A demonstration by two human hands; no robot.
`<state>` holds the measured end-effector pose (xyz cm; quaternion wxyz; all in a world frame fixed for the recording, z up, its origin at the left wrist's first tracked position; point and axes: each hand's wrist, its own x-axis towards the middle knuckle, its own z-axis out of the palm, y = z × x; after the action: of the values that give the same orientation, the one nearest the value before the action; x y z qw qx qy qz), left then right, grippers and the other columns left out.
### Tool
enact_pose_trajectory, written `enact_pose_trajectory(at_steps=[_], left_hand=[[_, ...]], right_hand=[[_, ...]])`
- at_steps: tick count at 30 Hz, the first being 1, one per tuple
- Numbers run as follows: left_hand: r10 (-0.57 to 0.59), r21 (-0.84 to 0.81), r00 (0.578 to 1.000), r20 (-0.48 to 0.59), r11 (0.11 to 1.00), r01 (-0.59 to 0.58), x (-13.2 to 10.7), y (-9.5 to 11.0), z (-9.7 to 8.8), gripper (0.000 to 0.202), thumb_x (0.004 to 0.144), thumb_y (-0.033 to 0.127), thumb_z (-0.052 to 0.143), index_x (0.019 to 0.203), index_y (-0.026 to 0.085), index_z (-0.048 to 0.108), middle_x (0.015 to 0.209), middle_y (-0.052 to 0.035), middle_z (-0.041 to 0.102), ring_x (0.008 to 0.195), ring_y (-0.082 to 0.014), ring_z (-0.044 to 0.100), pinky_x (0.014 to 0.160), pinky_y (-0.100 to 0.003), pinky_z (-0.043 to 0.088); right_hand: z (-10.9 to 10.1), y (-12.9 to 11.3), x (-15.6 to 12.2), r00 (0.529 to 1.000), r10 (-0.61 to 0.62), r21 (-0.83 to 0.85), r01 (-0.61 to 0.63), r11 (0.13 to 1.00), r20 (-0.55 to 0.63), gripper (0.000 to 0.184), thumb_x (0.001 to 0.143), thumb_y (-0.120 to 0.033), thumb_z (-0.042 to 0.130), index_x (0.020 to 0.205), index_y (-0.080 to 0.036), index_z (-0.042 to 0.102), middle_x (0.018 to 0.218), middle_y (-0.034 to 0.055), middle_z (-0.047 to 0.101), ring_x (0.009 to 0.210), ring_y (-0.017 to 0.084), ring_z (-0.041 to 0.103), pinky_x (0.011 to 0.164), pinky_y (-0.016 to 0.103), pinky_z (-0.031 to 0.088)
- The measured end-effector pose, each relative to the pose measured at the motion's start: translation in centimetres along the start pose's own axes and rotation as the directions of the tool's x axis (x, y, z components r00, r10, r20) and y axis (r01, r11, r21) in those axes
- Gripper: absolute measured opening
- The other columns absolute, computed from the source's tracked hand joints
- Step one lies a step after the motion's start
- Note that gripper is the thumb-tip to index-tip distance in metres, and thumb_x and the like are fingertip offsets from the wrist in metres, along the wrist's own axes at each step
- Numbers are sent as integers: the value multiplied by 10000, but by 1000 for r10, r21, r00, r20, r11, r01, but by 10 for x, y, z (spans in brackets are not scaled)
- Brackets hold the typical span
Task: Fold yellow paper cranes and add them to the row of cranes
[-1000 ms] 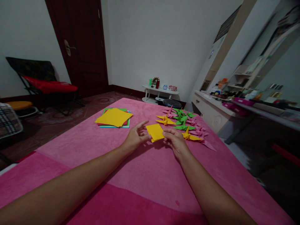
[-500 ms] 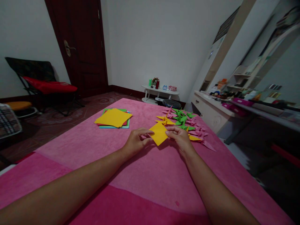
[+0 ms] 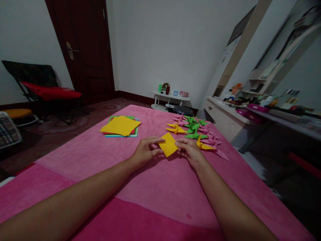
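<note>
A small folded square of yellow origami paper [image 3: 168, 145] is held in the air over the pink-covered table [image 3: 150, 187], turned so one corner points down. My left hand [image 3: 147, 148] pinches its left corner between thumb and fingers. On the opposite corner, my right hand [image 3: 188, 149] grips with thumb and fingertips. Just beyond the right hand lie several folded paper cranes: yellow ones [image 3: 176, 128], green ones [image 3: 192, 127] and pink ones [image 3: 212, 138]. To the far left rests a stack of coloured paper sheets [image 3: 120, 126], with yellow on top.
A low white shelf [image 3: 172, 97] with small items stands against the back wall. On the right is a white dresser [image 3: 222, 115] crowded with bottles and boxes. A folding chair [image 3: 50, 95] with red fabric and an orange-topped stool [image 3: 18, 113] are at the left.
My right hand has shifted slightly up and left along the paper's right corner, uncovering more of the cranes behind. The paper stays between both hands. The view has turned very slightly.
</note>
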<state>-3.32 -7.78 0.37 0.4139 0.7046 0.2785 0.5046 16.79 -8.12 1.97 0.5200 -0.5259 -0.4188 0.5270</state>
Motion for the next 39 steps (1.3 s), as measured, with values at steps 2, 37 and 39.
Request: enact_pose_trajectory(at_steps=[2, 37, 39], left_hand=[[8, 8, 1000, 9, 1000, -8, 0, 1, 0, 365, 655, 219, 692, 1015, 161, 659, 930, -84, 605, 773, -165, 570, 631, -284, 507], [-292, 66, 956, -31, 954, 293, 3, -10, -4, 325, 737, 381, 581, 809, 89, 703, 604, -48, 646, 493, -103, 525, 472, -202, 374], [-312, 43, 950, 27, 949, 311, 2, -11, -3, 307, 727, 374, 596, 788, 92, 702, 598, -39, 639, 494, -95, 518, 474, -194, 369]], right_hand=[[0, 0, 0, 1000, 14, 4, -14, 1000, 6, 224, 565, -204, 739, 756, -147, 638, 458, -40, 554, 387, 54, 486, 394, 148, 440], [23, 1, -11, 764, -561, -615, 617, 491, 318, 355, 628, -192, 689, 979, -214, 637, 1006, 44, 634, 915, 187, 569, 808, 329, 432], [23, 7, -10, 779, -531, -626, 604, 494, 333, 206, 671, -129, 620, 860, -195, 667, 851, 28, 660, 775, 161, 593, 708, 288, 449]])
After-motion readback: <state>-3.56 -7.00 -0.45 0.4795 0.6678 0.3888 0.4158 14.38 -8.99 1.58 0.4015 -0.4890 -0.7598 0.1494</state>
